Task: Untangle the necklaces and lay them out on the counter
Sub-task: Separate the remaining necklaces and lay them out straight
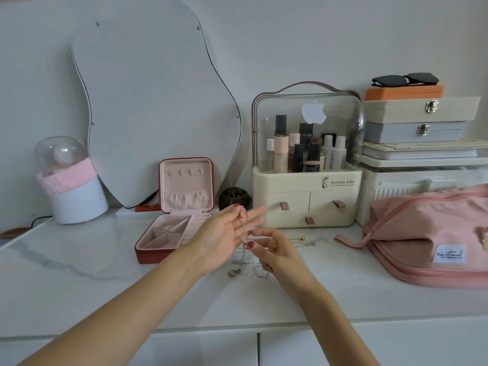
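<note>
A tangle of thin silver and gold necklaces (247, 268) lies on the white marble counter (79, 254), partly lifted. My left hand (224, 236) is raised palm up, thumb and forefinger pinching a gold chain (243, 228) that hangs down across the palm. My right hand (274, 249) sits just below and to the right, fingers pinched on the same chain near a small pendant. Another thin silver necklace (307, 244) with a gold ball end lies stretched on the counter behind my right hand.
An open red jewellery box (174, 231) with pink lining stands left of my hands. A cream cosmetics organiser (306, 202) with drawers sits behind. A pink bag (427, 233) lies at the right, stacked boxes (420, 120) behind it. A wavy mirror (158, 101) leans on the wall.
</note>
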